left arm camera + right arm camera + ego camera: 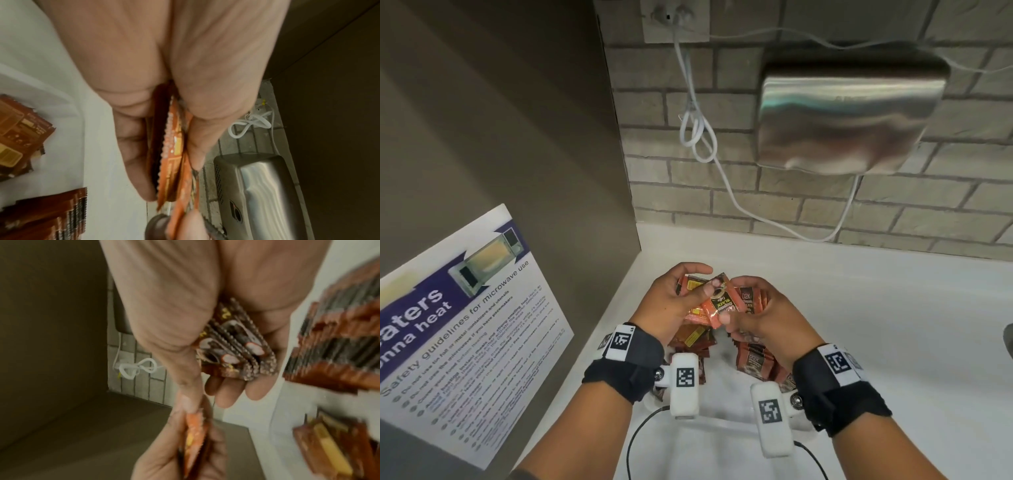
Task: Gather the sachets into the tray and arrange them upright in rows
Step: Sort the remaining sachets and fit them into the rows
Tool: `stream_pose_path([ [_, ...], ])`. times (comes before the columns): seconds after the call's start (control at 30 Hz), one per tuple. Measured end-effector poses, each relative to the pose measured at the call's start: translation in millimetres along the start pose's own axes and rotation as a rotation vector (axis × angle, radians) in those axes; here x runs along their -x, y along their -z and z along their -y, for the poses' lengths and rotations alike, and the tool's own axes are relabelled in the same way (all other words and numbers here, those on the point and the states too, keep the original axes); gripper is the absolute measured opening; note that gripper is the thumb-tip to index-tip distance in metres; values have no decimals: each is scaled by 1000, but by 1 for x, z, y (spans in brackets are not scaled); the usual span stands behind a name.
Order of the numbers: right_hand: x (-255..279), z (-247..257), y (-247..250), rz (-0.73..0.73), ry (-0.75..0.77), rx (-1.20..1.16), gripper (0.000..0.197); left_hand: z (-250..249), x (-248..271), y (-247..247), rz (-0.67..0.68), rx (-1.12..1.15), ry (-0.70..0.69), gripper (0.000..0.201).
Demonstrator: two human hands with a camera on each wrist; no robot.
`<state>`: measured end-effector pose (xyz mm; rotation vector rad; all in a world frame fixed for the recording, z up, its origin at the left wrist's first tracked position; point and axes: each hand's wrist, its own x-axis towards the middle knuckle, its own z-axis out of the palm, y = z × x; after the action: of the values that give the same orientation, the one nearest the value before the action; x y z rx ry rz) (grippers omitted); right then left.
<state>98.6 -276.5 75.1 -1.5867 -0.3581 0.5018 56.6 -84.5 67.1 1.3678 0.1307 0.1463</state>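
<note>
Poster (465, 329): microwave safety sheet on the brown panel, far left of the tray.
Left hand (671, 301): above the tray's far end, fingers and thumb clamped on a stack of orange sachets (172, 155).
Tray (722, 404): white, on the counter, with rows of brown sachets (753, 359) standing inside.
Right hand (767, 315): just right of the left, gripping a fan of dark sachets (232, 344), thumb on an orange one.
Hand dryer (849, 116): on the brick wall, beyond the tray.

Grey brick wall (808, 212), steel hand dryer (849, 116), looped white cable (697, 133), microwave safety poster (465, 329).
</note>
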Motion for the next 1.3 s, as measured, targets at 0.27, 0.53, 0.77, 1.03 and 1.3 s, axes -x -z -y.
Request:
stream_pose_path([
  [0.27, -8, 2, -2, -175, 2, -342, 40, 0, 9, -8, 138, 90, 122, 60],
  [0.53, -4, -1, -9, -177, 24, -365, 46, 12, 12, -21, 160, 78, 136, 56],
  [0.77, -3, 9, 0, -158, 13, -220, 41, 8, 9, -7, 13, -103, 84, 62],
  [1.03, -7, 9, 0, -141, 37, -87, 39, 5, 10, -8, 42, 95, 208, 14],
  [1.3, 6, 18, -12, -179, 477, 294, 53, 1, 4, 1, -60, 318, 308, 17],
])
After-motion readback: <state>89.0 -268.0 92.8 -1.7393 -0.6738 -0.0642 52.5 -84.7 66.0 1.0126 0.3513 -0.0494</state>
